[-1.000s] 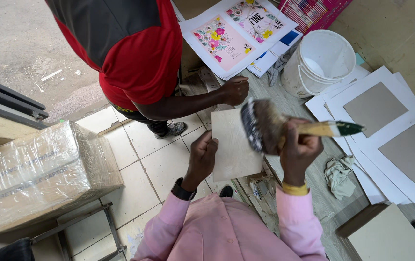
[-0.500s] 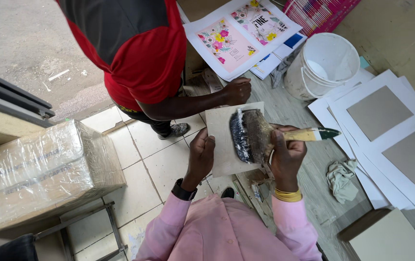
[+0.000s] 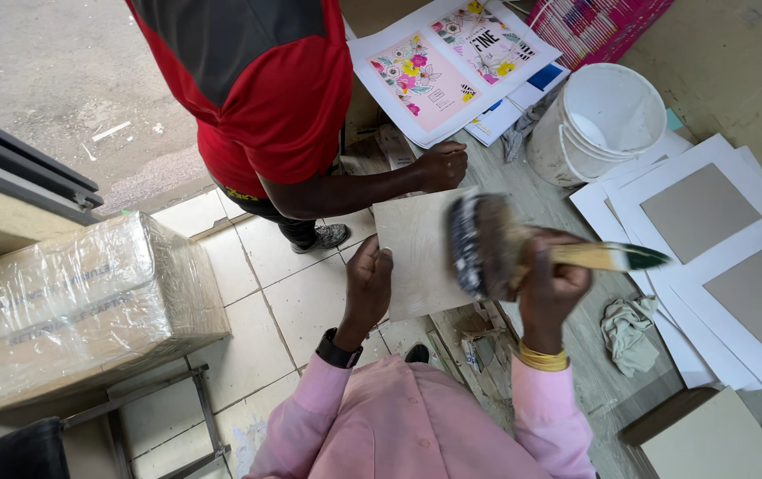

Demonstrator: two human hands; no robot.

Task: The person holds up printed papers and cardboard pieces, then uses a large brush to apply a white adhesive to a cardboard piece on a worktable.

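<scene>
My left hand (image 3: 368,286) holds the left edge of a square grey board (image 3: 416,257) that juts over the table edge. My right hand (image 3: 551,284) grips the wooden handle of a wide paintbrush (image 3: 487,245), whose dark bristles rest on the board's right side; the handle's green tip points right. A person in a red and grey shirt (image 3: 265,89) stands across from me, and that person's fist (image 3: 441,165) presses down near the board's top edge.
A white bucket (image 3: 598,120) stands on the table, with flowered printed sheets (image 3: 447,62) behind it. White sheets bearing grey boards (image 3: 709,231) lie at right, a crumpled rag (image 3: 629,328) beside them. A plastic-wrapped carton (image 3: 79,302) sits on a stand at left.
The brush has come down from above the board onto its surface and swept toward the right side. My left hand stays on the board's edge.
</scene>
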